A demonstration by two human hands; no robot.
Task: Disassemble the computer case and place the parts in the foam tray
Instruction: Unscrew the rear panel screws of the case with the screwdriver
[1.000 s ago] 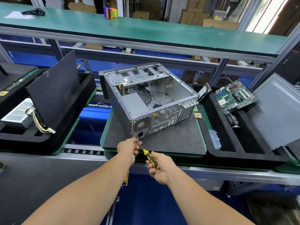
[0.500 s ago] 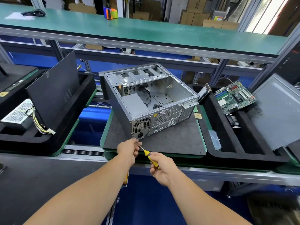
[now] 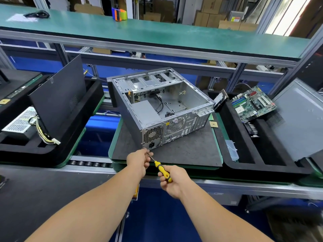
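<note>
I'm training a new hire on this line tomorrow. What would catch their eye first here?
First the open computer case, lying on its side on the dark mat in the middle. Just below its near corner, the right hand grips a yellow screwdriver while the left hand steadies the shaft. To the right, a green circuit board leans in a black foam tray.
</note>
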